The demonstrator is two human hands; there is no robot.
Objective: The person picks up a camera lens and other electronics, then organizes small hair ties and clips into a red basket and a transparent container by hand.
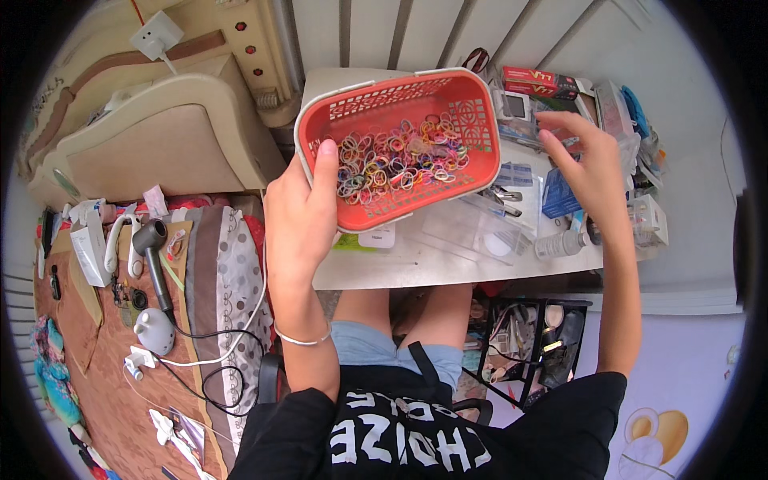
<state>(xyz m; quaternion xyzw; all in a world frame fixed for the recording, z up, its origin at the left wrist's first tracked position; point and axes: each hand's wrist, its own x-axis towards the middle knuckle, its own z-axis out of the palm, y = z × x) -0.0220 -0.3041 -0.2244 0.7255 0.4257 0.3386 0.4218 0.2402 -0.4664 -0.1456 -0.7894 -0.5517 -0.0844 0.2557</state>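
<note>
My left hand [306, 210] grips the left end of a red plastic basket [420, 211] with a white rim, its thumb over the inner edge. Many colourful small elastic hair bands [399, 159] lie loose inside. The basket is tilted so that its inside faces me, over a white table [384, 270]. To the right of the basket, my right hand [585, 153] is raised with thumb and fingers apart and holds nothing. It hovers above clutter, near a blue box [559, 195]. A clear plastic container or lid [462, 225] lies on the table below the basket.
Red boxes [534, 82], metal clippers [507, 201] and a translucent bottle [559, 245] lie on the table's right side. An open drawer or case [534, 342] of cosmetics is below. Left is a bed [90, 336] with a hair dryer [153, 246] and cables.
</note>
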